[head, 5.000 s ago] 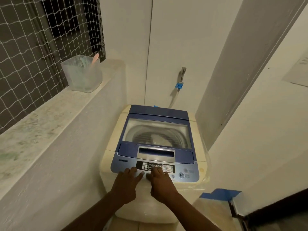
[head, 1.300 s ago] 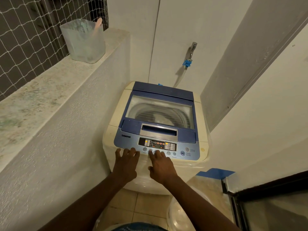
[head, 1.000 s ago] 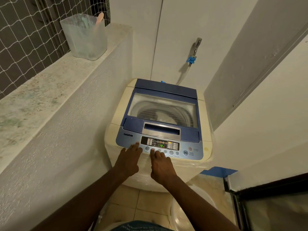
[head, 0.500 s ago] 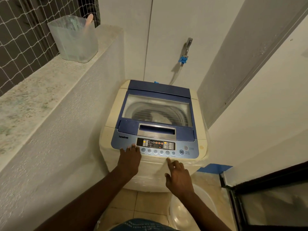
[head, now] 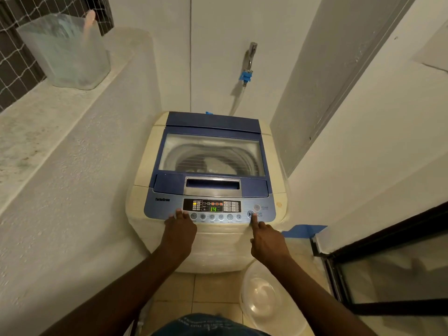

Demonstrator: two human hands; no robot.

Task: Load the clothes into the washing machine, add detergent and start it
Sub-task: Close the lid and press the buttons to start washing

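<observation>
On the speckled ledge [head: 36, 122] at the far left, beside the netted window [head: 14, 59], stands a translucent plastic tub [head: 63, 49] with a pink handle [head: 89, 19] poking out of it. It is well apart from the work.

The cream and blue top-loading washing machine [head: 140, 170] fills the corner below, its glass lid [head: 211, 151] closed. Pale clothes [head: 219, 164] show in the drum through the lid.

The left hand [head: 178, 232] rests its relaxed fingers on the left end of the blue control panel [head: 164, 209], gripping nothing. The display [head: 213, 209] shows a green 14.

A metal wall tap [head: 251, 54] with a blue connector [head: 246, 76] hangs behind the machine.

The right hand [head: 266, 241] grips nothing. Its index finger is straight out on the start/pause button [head: 249, 213] and its other fingers are curled under.

A clear plastic bowl [head: 264, 294] sits on the tiled floor beneath that wrist. Blue tape [head: 305, 230] and a dark-framed glass door [head: 388, 263] lie to the right. Nothing blocks the panel.

Half a second ago the right hand hovered below the panel's front edge; now its fingertip is on the button. The left hand has kept its place.
</observation>
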